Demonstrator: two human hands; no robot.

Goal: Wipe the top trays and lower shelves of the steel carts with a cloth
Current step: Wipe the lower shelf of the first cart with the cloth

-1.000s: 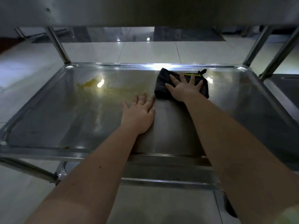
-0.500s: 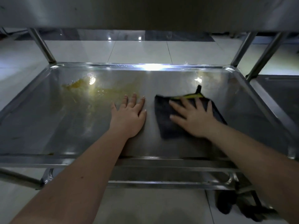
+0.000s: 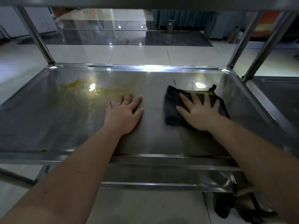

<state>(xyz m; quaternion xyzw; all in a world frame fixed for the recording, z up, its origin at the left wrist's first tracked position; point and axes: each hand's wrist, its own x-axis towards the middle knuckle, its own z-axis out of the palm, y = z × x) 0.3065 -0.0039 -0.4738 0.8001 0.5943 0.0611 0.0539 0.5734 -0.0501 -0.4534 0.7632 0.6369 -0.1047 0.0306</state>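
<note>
- The steel shelf [image 3: 48, 123] fills most of the view. It is a shallow tray with a raised rim, seen from just above its near edge.
- The underside of the tray above [image 3: 145, 1] runs across the top.
- The tiled floor [image 3: 139, 54] shows beyond the shelf and below its near rim.
- The left arm [image 3: 72, 175] comes in from the lower left, bare and nearly straight, and crosses the near rim toward mid-shelf.
- The right arm [image 3: 258, 159] comes in from the lower right, also bare, and angles inward over the same rim.
- One post [image 3: 34, 34] rises from the far left corner.
- A second post [image 3: 242, 39] rises from the far right corner.
- A second cart [image 3: 278, 94] stands just beside the shelf on the right, with its dark shelf partly in view.
- A yellowish stain [image 3: 77, 85] smears the far left part of the shelf. Its right end fades out just by the left fingertips.
- The dark cloth [image 3: 171, 107], folded and edged with a yellow strip on its far side, lies flat on the right half of the shelf. It is well apart from the stain.
- The left hand [image 3: 123, 115] lies palm down on bare steel at mid-shelf. Its fingers are straight and slightly spread, the thumb points right, and it holds nothing.
- The right hand [image 3: 199, 113] presses palm down on the cloth. Its fingers are straight and spread wide, pointing away, and the thumb lies out to the left.
- A dark wheel [image 3: 221, 206] sits under the near right corner, too blurred to make out further.
</note>
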